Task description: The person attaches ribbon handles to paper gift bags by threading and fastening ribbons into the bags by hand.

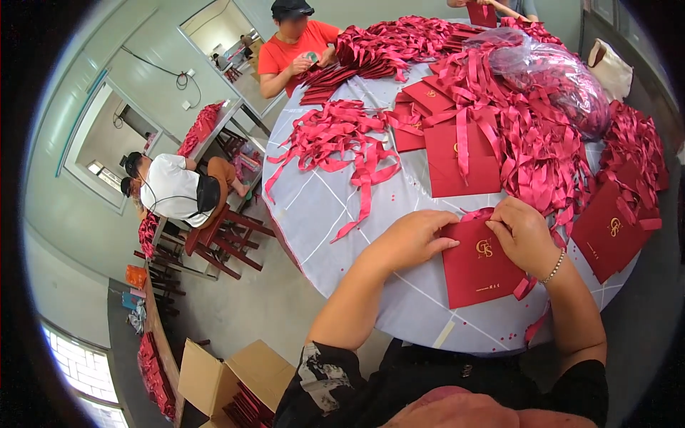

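A flat dark-red paper gift bag [477, 271] with a gold emblem lies near the front edge of the round table. At its upper left corner, my left hand [421, 241] pinches the bag between thumb and fingers. My right hand [524, 232] is closed at the upper right edge, fingertips pressed together by a pink-red ribbon [477, 213]. That ribbon runs along the top of the bag between both hands; what exactly the right fingertips grip is partly hidden. More ribbon [524, 288] trails below my right wrist, which wears a beaded bracelet.
Loose ribbons [335, 132] lie at the left of the tablecloth [314, 221]. Beyond my hands are stacked red bags [464, 160] and a ribbon heap [542, 150]; a clear plastic bag [549, 75] sits behind. Across the table works a person [296, 50]. An open carton [232, 378] stands lower left.
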The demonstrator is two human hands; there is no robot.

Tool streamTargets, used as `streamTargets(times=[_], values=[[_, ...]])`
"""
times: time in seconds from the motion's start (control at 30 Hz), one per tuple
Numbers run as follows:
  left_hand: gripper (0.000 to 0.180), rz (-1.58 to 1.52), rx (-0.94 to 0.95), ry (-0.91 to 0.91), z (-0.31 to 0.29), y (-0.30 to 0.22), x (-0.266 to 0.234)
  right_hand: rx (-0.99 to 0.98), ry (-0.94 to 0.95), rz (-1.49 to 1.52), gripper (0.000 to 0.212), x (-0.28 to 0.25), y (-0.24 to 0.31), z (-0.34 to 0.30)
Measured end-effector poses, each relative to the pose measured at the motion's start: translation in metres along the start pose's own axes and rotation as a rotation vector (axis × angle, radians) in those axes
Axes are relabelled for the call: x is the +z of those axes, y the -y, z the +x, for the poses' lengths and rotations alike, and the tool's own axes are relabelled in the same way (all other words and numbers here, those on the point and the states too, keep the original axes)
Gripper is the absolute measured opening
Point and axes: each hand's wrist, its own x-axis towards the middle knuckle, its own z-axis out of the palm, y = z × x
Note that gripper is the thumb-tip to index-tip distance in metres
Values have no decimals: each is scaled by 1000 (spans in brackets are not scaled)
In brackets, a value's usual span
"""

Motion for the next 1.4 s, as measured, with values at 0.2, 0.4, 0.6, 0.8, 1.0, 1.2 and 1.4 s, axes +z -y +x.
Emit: streamTargets(times=[0.2, 0.4, 0.6, 0.8, 1.0, 1.2, 1.4], values=[[18, -546, -350, 136, 10, 1, 12, 15, -2, -3, 8, 2, -4, 0], [18, -621, -364, 139, 10, 7, 22, 12, -97, 115, 7, 8, -9, 0], [19, -542, -312, 123, 10, 10, 24, -2, 125, 154, 10, 17, -6, -10], [21, -452, -298, 132, 11, 7, 23, 125, 177, 198, 13, 24, -2, -13], [24, -453, -269, 122, 10, 7, 24, 69, 186, 149, 13, 21, -3, -11], [29, -330, -232, 115, 9, 9, 23, 105, 176, 192, 11, 22, -2, -11], [30, -265, -113, 42, 9, 13, 26, 123, 182, 205, 10, 22, 0, -9]])
